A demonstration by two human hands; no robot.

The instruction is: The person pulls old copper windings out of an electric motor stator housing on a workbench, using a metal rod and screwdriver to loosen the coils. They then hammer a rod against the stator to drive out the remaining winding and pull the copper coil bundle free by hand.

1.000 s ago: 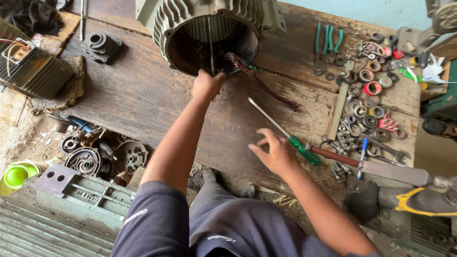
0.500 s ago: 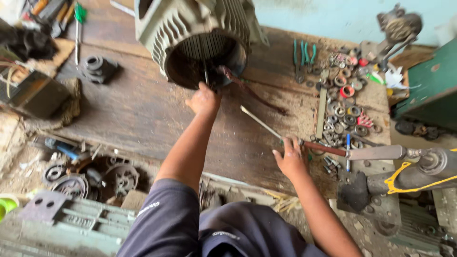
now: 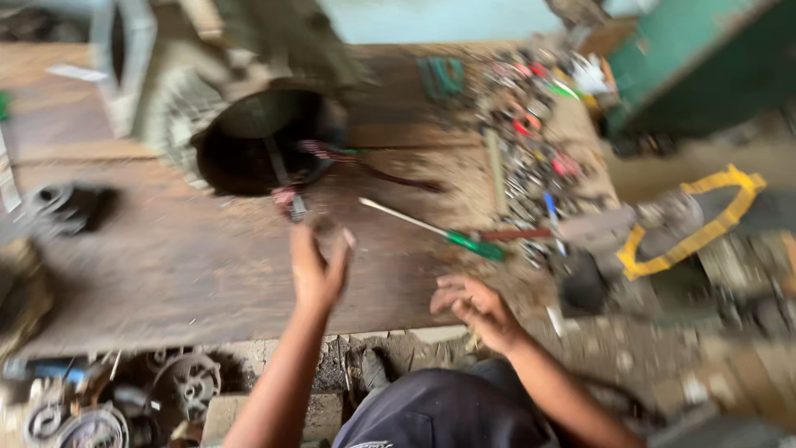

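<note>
Now the left hand point(image 3: 319, 267) is off the motor housing point(image 3: 249, 124): half a second ago it was at the housing's open mouth, and it hangs over the wooden bench point(image 3: 157, 257) just short of that mouth, fingers loosely spread, holding nothing I can make out. Right hand point(image 3: 474, 305) has pulled back to the bench's near edge, fingers curled, empty as far as the blur shows; the two hands are well apart. View has swung and smeared, so fine detail is lost.

Green-handled screwdriver point(image 3: 439, 228) lies flat between the hands and the parts pile, shaft pointing toward the housing. Red-brown wires point(image 3: 373, 166) trail out of the mouth across the bench. Heap of small bearings and rings point(image 3: 531, 141) sits right of that, green pliers point(image 3: 441, 76) behind it. Yellow-framed tool point(image 3: 688, 224) lies off the right end.

Housing is pale, ribbed, lying on its side, dark bore facing the person.
</note>
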